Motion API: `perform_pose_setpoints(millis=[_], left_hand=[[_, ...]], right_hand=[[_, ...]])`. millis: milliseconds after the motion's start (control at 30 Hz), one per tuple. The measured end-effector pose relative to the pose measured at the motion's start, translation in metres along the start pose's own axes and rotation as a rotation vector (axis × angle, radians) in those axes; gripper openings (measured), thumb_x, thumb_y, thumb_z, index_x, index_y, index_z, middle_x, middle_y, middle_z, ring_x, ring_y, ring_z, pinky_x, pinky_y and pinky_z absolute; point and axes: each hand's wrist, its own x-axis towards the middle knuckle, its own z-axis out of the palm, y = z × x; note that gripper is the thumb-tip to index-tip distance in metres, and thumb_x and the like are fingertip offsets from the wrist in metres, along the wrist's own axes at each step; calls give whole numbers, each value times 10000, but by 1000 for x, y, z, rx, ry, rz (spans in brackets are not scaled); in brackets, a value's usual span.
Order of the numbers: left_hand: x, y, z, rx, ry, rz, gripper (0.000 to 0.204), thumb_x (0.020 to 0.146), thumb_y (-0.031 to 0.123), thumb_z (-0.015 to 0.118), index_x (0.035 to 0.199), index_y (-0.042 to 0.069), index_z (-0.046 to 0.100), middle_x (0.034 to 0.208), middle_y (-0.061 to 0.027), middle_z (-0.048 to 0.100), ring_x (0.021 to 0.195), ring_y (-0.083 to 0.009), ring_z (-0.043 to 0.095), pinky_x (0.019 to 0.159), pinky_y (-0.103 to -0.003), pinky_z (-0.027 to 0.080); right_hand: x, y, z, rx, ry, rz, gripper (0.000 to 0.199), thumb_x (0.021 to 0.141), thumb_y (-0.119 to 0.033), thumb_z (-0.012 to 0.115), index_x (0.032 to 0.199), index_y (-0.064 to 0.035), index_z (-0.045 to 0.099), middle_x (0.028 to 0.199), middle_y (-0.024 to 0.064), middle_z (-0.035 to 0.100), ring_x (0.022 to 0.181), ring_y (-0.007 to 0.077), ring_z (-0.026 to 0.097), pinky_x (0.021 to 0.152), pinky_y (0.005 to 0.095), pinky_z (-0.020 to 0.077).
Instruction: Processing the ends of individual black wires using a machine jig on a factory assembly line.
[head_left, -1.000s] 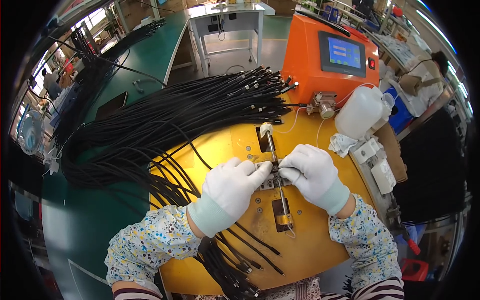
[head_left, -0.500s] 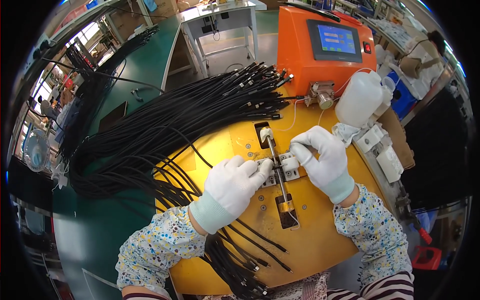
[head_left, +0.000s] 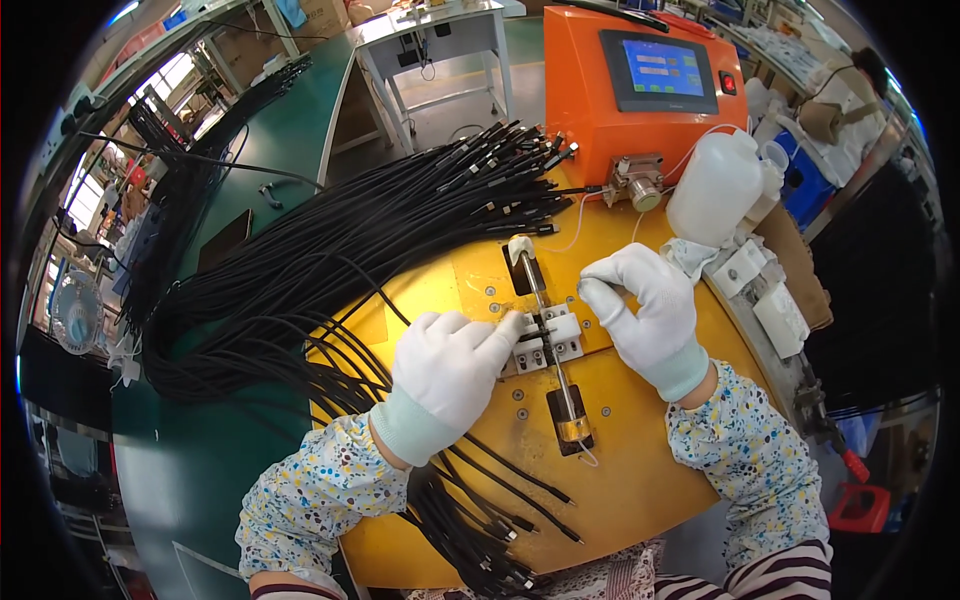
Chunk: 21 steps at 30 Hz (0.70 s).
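My left hand, in a white glove, pinches a black cable, mostly hidden by the fingers, at the left side of the white clamp block. A short dark piece of it shows across the block. The block's two halves sit together under a slanting metal rod, which has a brass-coloured end. My right hand, also gloved, hovers right of the block without touching it. Its thumb and fingers are curled together, and nothing shows between them.
A thick bundle of black cables covers the left of the yellow plate. More cable ends hang near its front. Beyond stands an orange machine with a screen. A white plastic bottle and white blocks lie right.
The right half of the clamp block has moved left against the other half. My right hand has drawn slightly away from the block. My left fingertips have moved back a little.
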Motion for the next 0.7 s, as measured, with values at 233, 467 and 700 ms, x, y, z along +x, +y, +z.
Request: perform_pose_setpoints(millis=[233, 467, 700], left_hand=[[8, -7, -6, -79, 46, -114, 364, 691, 122, 712, 1047, 76, 649, 859, -28, 619, 811, -213, 591, 758, -363, 456], [13, -14, -8, -83, 92, 39, 265, 682, 115, 749, 917, 94, 630, 924, -45, 626, 881, -252, 596, 815, -377, 454], [6, 22, -56, -355, -200, 19, 194, 707, 114, 695, 882, 94, 612, 918, -43, 615, 868, -267, 597, 772, -379, 478]], right_hand=[[0, -2, -1, -3, 8, 23, 52, 788, -70, 698, 808, -39, 661, 751, 88, 632, 704, 258, 623, 653, 351, 491], [5, 1, -1, -30, -16, -37, 42, 810, -42, 655, 843, -16, 655, 765, 89, 615, 676, 224, 600, 622, 309, 477], [80, 8, 25, -227, -114, -281, 96, 779, -98, 693, 854, -52, 654, 807, 97, 628, 758, 281, 618, 687, 371, 495]])
